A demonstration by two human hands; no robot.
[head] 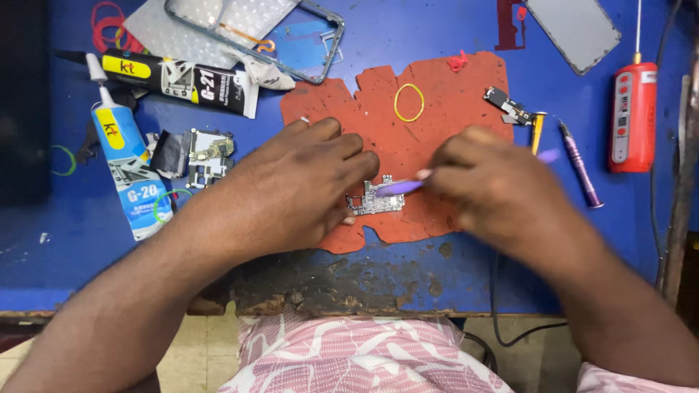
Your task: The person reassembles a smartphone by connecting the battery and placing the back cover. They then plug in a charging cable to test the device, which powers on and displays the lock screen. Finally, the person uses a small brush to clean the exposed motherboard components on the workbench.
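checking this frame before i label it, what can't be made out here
Head view only:
- Small circuit board: its left end is hidden under the left hand fingers.
- Purple tool in the right hand: motion-blurred, tip shape unclear.
- Phone frame: cut off by the top edge.
- Board parts: too small to identify.

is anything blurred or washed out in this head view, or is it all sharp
Head view: the right hand and its purple tool are smeared by motion; the left hand, circuit board and orange mat stay sharp; lighting is even, without harsh glare.
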